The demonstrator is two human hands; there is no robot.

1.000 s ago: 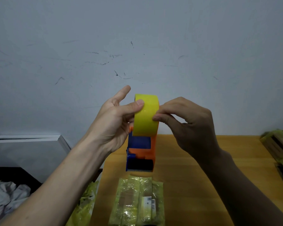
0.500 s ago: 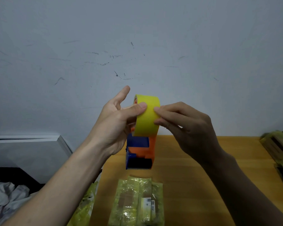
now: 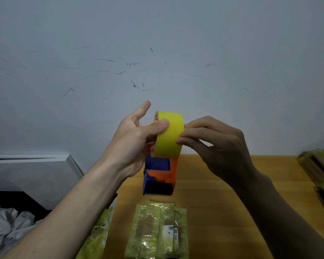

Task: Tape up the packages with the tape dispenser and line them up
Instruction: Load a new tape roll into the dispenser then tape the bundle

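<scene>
Left hand: the left hand (image 3: 133,143) is gripping the tape dispenser (image 3: 160,174) from its left side, thumb lying across the yellow tape roll (image 3: 168,133) and the forefinger pointing up and away, clear of the roll.
Right hand: the right hand (image 3: 219,146) is pressing curled fingertips (image 3: 181,141) against the roll's right edge; whether they are pinching a tape end or only touching is hard to tell.
Dispenser: one orange and blue tape dispenser is being held in the air above the table, roll on top, toothed cutting end pointing down toward the near side.
Hidden parts: the left palm is covering the dispenser's handle, and the roll's core is mostly out of sight.
Package in front: one package (image 3: 157,230) in crinkled yellow-green wrap is lying flat on the table just near of the dispenser, with a small barcode label on it; its near end is being cut off by the frame.
Other packages: more yellow-green wrapped packages (image 3: 320,165) are sitting at the table's right edge, dim and cut off, so counting them is not possible.
Left of table: a crumpled yellow-green bag (image 3: 99,232) is hanging beside the table's left edge.
Surface: a wooden table (image 3: 213,212) is standing against a scuffed pale wall (image 3: 157,53).
Room: a white box (image 3: 32,172) and rumpled white cloth (image 3: 6,225) are lying at the left.
</scene>
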